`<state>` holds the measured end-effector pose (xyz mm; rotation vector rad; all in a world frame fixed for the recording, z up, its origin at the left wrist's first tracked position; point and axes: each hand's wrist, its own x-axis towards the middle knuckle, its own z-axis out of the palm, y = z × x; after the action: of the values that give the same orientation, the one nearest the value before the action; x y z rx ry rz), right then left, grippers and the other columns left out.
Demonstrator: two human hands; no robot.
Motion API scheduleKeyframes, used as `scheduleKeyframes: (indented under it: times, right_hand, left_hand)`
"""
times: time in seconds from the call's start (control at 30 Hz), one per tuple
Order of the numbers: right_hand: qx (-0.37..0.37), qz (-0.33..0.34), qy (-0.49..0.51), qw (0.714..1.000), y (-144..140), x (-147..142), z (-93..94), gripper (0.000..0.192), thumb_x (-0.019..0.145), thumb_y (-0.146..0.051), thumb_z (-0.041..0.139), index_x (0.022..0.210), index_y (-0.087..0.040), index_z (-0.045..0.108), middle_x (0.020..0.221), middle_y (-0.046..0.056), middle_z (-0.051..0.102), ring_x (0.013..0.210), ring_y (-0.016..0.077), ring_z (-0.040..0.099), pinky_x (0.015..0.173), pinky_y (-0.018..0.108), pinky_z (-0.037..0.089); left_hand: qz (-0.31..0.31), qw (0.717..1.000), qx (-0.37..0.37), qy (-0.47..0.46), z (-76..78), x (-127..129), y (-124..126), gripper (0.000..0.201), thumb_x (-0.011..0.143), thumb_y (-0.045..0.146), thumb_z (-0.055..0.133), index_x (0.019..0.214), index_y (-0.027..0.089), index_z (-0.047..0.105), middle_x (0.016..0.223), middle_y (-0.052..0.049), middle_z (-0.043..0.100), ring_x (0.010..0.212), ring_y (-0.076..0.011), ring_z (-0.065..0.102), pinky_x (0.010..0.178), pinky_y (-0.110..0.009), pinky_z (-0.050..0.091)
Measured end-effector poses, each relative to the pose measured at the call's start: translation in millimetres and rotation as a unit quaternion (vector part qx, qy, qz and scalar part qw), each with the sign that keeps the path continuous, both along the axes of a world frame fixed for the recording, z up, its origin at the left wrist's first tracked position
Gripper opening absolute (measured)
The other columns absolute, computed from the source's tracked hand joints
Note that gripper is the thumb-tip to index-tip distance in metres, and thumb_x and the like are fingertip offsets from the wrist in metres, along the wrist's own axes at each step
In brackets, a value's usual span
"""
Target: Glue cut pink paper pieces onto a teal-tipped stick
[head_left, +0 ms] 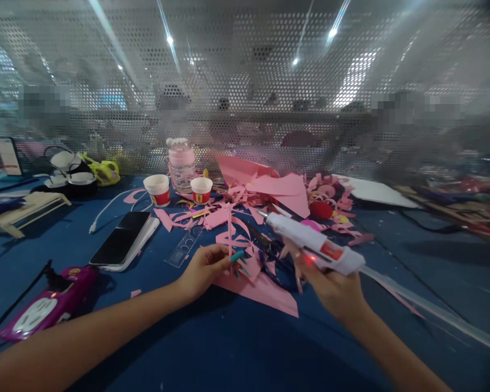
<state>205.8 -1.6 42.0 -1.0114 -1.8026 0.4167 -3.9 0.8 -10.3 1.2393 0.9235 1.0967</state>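
Observation:
My right hand (338,288) is wrapped round a white hot glue gun (310,239), a red light glowing on its side. The nozzle points to the upper left, and a long clear glue stick (424,305) runs out of the back. Low over the table, my left hand (206,269) pinches a thin pink paper strip (230,231) that stands upright from its teal-nailed fingertips. Beneath the two hands lies a flat pink paper sheet (265,296). Dark-handled scissors (275,269) rest between the hands, partly covered by paper and my right fingers.
Pink paper scraps (218,218) are heaped behind the hands. Further left are paper cups (157,190), a pink-lidded bottle (182,163), a clear stencil ruler (183,247), a phone (120,239) and a purple power strip (44,310). A perforated metal screen (245,71) borders the table's back.

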Motion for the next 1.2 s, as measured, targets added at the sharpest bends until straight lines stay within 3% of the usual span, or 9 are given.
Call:
scheduleKeyframes:
  times: [0.17,0.43,0.63,1.03,1.2]
  right_hand:
    - [-0.062,0.048,0.0,0.997,-17,-16,1.8,0.015,0.078,-0.034,0.055,0.076,-0.02,0.06,0.067,0.006,0.062,0.059,0.0178,0.06,0.051,0.027,0.052]
    - [-0.131,0.051,-0.032,0.99,-15,-17,-13.2,0.016,0.078,-0.034,0.055,0.077,-0.018,0.054,0.074,0.005,0.06,0.066,0.0166,0.059,0.064,0.028,0.052]
    - [-0.12,0.046,-0.039,0.991,-16,-19,-11.3,0.016,0.079,-0.034,0.054,0.076,-0.018,0.053,0.073,0.004,0.059,0.064,0.0151,0.058,0.057,0.025,0.05]
    - [-0.08,0.038,-0.06,0.994,-15,-18,-13.2,0.014,0.079,-0.033,0.052,0.081,-0.019,0.056,0.077,0.005,0.062,0.068,0.0169,0.06,0.059,0.027,0.05]
    - [-0.091,0.047,-0.056,0.993,-15,-17,-11.1,0.012,0.079,-0.031,0.053,0.074,-0.02,0.053,0.069,0.003,0.059,0.058,0.014,0.057,0.052,0.025,0.048]
  left_hand:
    - [0.017,0.998,0.019,0.05,0.2,1,-1,0.02,0.073,0.032,0.061,0.073,0.012,0.061,0.065,-0.001,0.064,0.056,-0.0076,0.054,0.053,-0.017,0.04]
    - [0.016,0.999,0.009,0.037,0.4,2,-2,0.02,0.072,0.033,0.062,0.072,0.013,0.06,0.064,0.0,0.063,0.056,-0.0077,0.055,0.054,-0.017,0.04]
    - [0.013,0.999,0.015,0.042,-0.2,2,-2,0.018,0.073,0.031,0.061,0.072,0.013,0.061,0.066,-0.001,0.064,0.058,-0.0086,0.057,0.055,-0.018,0.041]
    - [0.021,0.999,0.01,0.047,-0.6,2,-2,0.022,0.072,0.035,0.062,0.074,0.013,0.061,0.065,-0.003,0.065,0.056,-0.0095,0.057,0.052,-0.019,0.04]
    - [0.011,0.999,0.015,0.038,-2.9,1,0,0.021,0.073,0.035,0.061,0.075,0.013,0.062,0.066,-0.002,0.064,0.056,-0.0092,0.057,0.053,-0.019,0.04]
